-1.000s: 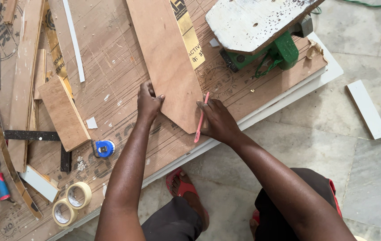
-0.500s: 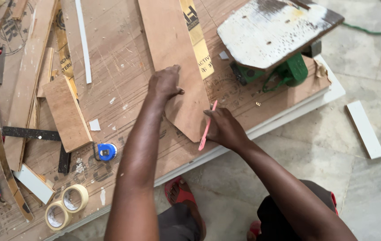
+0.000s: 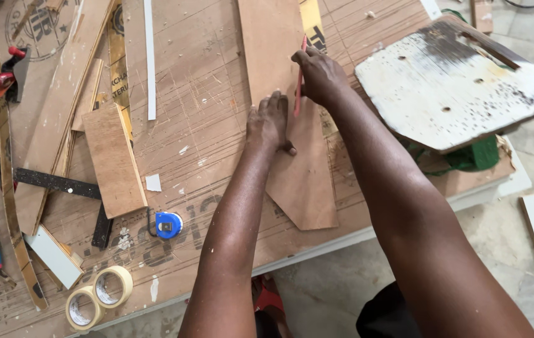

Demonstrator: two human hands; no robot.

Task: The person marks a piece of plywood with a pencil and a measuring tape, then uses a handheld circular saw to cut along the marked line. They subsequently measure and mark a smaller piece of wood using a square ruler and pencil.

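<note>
On the surface, mid-bench: we see a long plywood strip (image 3: 292, 156) lying flat on the scratched brown surface (image 3: 210, 87), its near end cut to a slanted point.
Left hand: our left hand (image 3: 270, 125) lies palm-down on the plywood strip, fingers spread flat and curled around nothing, pressing the strip down.
Right hand: our right hand (image 3: 320, 75) has its grip closed on a red pencil (image 3: 300, 75), the tip meeting the strip just beside the left fingertips.
Progress: we judge marking is in hand; no drawn line shows clearly on the strip, so we cannot tell how much is marked or left.
Near neighbours: a white, worn painted board (image 3: 461, 81) sits just right of the right arm, over something green (image 3: 473, 156).
Left side: a shorter plywood offcut (image 3: 113, 159), a blue tape measure (image 3: 168, 224), a black square (image 3: 60, 183) and two masking tape rolls (image 3: 98, 297) lie well apart from the hands.
Edges: the strip's point ends near the surface's front edge; beyond it is tiled floor (image 3: 529, 156).
Open room: bare surface lies between the strip and the offcut; the right is crowded by the painted board.
</note>
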